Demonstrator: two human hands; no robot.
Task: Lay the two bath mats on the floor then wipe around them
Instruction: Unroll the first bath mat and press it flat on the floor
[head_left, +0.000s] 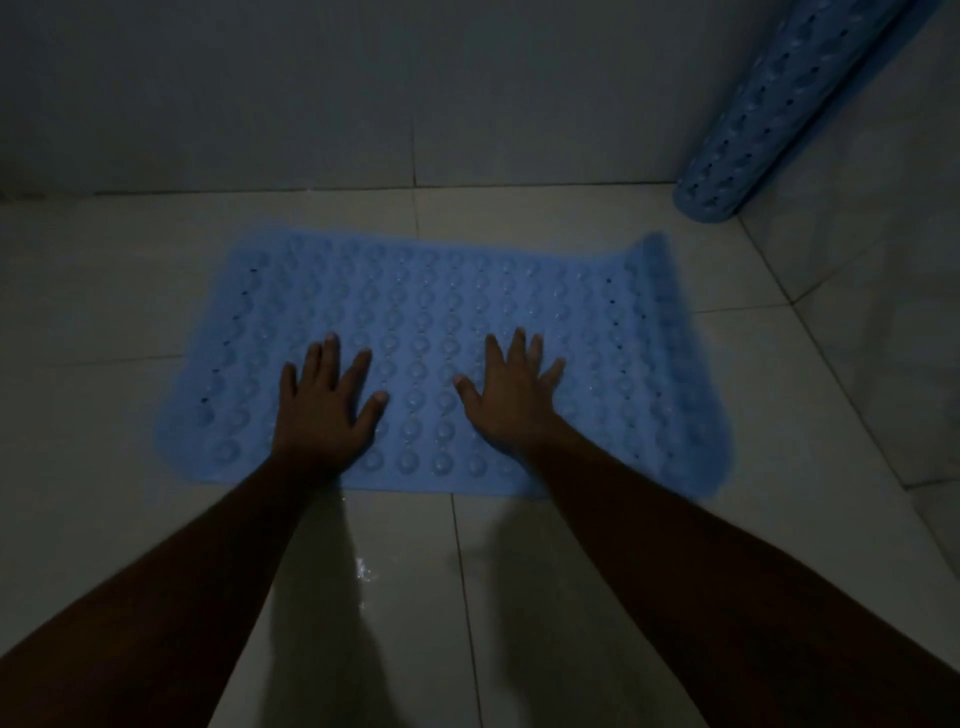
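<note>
A light blue bath mat (431, 306) with rows of round bumps and small holes lies spread on the tiled floor. Its right end (660, 270) still curls up a little. My left hand (324, 405) lies flat on the mat's near left part, fingers spread. My right hand (511, 397) lies flat on the near middle, fingers spread too. Neither hand holds anything. A second blue mat (769, 109), rolled into a tube, leans upright in the far right corner.
Pale floor tiles (104, 415) surround the mat, with a wet shiny patch (363, 571) near me. A tiled wall (363, 93) runs along the back and another wall (883, 260) closes the right side. The room is dim.
</note>
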